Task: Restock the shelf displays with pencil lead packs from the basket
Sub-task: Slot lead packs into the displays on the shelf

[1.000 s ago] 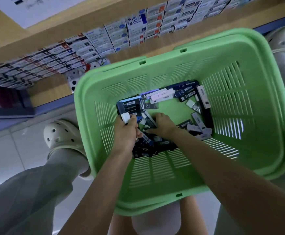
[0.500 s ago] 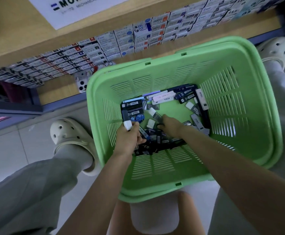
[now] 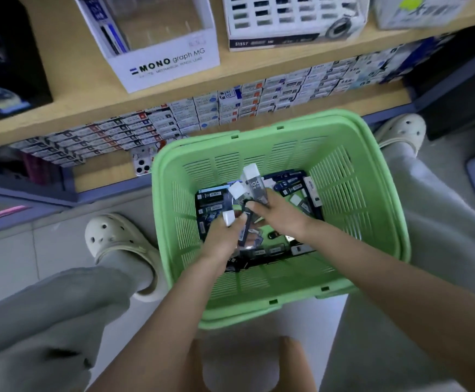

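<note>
Gripping lead pks (image 3: pixel 254 188), both hands (image 3: pixel 280 215)

White-capped lead packs (image 3: pixel 254 186) over green basket (image 3: pixel 372 210)

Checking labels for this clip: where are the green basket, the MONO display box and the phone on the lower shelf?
green basket (image 3: pixel 273 281), head view, on its near slatted wall.
MONO display box (image 3: pixel 168 63), head view, on its printed front panel.
phone (image 3: pixel 142 167), head view, on its camera corner.
</note>
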`<act>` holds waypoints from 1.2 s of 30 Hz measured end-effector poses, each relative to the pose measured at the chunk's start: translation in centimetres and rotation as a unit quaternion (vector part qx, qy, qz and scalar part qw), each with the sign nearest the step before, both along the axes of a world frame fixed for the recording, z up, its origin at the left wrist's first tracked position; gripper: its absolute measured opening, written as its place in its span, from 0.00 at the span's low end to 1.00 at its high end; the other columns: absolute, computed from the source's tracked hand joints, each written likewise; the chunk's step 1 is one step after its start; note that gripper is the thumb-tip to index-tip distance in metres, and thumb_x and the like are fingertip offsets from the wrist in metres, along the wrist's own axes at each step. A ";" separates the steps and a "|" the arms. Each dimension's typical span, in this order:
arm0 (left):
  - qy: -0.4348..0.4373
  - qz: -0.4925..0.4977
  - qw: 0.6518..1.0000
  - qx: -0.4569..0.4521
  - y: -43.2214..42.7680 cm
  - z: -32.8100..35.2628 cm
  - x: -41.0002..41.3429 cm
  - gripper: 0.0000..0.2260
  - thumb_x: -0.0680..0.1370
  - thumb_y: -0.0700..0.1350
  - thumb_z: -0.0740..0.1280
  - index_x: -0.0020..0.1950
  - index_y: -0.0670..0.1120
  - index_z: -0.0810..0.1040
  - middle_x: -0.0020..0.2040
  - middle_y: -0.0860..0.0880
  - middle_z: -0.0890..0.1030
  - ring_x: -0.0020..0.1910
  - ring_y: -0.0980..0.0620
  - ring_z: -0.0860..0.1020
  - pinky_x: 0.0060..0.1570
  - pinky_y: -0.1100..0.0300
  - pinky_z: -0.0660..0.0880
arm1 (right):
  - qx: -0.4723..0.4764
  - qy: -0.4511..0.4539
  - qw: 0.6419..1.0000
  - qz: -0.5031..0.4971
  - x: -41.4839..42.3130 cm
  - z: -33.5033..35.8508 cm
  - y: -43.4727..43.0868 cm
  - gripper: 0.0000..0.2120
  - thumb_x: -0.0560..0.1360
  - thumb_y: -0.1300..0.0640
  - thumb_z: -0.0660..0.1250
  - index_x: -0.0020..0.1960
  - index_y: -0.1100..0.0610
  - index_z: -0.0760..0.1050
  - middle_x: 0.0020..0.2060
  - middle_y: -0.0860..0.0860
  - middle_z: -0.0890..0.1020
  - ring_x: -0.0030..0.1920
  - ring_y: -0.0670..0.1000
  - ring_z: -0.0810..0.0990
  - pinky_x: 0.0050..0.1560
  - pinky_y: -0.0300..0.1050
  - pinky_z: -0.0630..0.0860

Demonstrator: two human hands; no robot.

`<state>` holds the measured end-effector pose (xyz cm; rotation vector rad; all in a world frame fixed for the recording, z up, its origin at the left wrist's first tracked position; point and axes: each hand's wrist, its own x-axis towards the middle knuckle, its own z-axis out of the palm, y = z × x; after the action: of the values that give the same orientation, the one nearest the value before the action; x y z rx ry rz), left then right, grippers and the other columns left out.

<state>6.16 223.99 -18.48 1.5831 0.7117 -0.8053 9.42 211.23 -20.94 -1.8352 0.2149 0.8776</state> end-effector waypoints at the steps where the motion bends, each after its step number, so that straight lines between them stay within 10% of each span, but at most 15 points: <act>1: -0.012 -0.014 1.000 -0.011 -0.1 0.6 0.0 0.09 0.81 0.47 0.60 0.54 0.43 0.76 0.43 0.48 0.82 0.36 0.54 0.81 0.36 0.64 0.77 | 0.012 0.002 1.000 -0.011 -0.1 0.5 0.0 0.14 0.80 0.52 0.59 0.62 0.58 0.66 0.52 0.51 0.77 0.51 0.52 0.80 0.59 0.53 0.76; 9: -0.100 0.022 0.995 -0.013 0.3 3.7 -0.3 0.09 0.82 0.45 0.59 0.49 0.43 0.76 0.46 0.44 0.81 0.32 0.55 0.81 0.26 0.71 0.73 | 0.063 -0.029 0.988 -0.139 -0.9 4.2 -1.3 0.08 0.81 0.57 0.56 0.59 0.58 0.66 0.46 0.50 0.76 0.42 0.45 0.75 0.39 0.35 0.72; 14: -0.106 0.138 0.984 -0.034 -0.4 5.5 -0.6 0.10 0.82 0.48 0.59 0.46 0.46 0.76 0.49 0.46 0.83 0.48 0.48 0.81 0.51 0.54 0.76 | 0.063 -0.073 0.991 -0.097 -1.9 7.7 -1.2 0.06 0.81 0.58 0.56 0.58 0.54 0.66 0.43 0.47 0.76 0.40 0.44 0.75 0.40 0.35 0.73; 19: -0.087 0.219 0.962 -0.139 -1.6 7.8 -0.5 0.09 0.81 0.47 0.60 0.52 0.43 0.76 0.47 0.43 0.82 0.41 0.50 0.79 0.37 0.60 0.76 | -0.037 -0.098 0.994 0.010 -3.0 9.4 -0.2 0.04 0.81 0.51 0.56 0.50 0.51 0.65 0.41 0.51 0.77 0.41 0.51 0.76 0.46 0.54 0.76; 26: -0.094 0.277 0.934 -0.206 -1.8 9.4 -0.6 0.12 0.81 0.44 0.61 0.58 0.38 0.76 0.47 0.42 0.81 0.41 0.49 0.78 0.44 0.56 0.75 | -0.104 -0.134 0.984 0.056 -3.4 13.5 0.8 0.09 0.82 0.52 0.52 0.48 0.53 0.68 0.47 0.53 0.70 0.43 0.50 0.75 0.42 0.42 0.78; 31: -0.137 0.307 0.921 -0.196 -2.0 10.8 -0.2 0.12 0.81 0.44 0.61 0.58 0.38 0.76 0.50 0.40 0.81 0.44 0.47 0.78 0.43 0.56 0.73 | -0.128 -0.174 0.975 0.044 -3.7 16.8 1.9 0.16 0.83 0.54 0.50 0.37 0.53 0.63 0.37 0.47 0.66 0.43 0.50 0.66 0.39 0.40 0.58; 36: -0.173 0.316 0.919 -0.158 -1.5 12.1 0.7 0.06 0.79 0.45 0.65 0.48 0.42 0.74 0.37 0.46 0.77 0.35 0.49 0.74 0.33 0.60 0.67 | 0.013 -0.140 0.987 -0.075 -3.5 17.9 3.1 0.16 0.82 0.55 0.52 0.39 0.54 0.71 0.39 0.51 0.76 0.42 0.52 0.75 0.36 0.27 0.69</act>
<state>6.88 222.45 -6.34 1.0614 0.7269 -0.1398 5.87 214.33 -2.99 -1.8675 0.1605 0.5088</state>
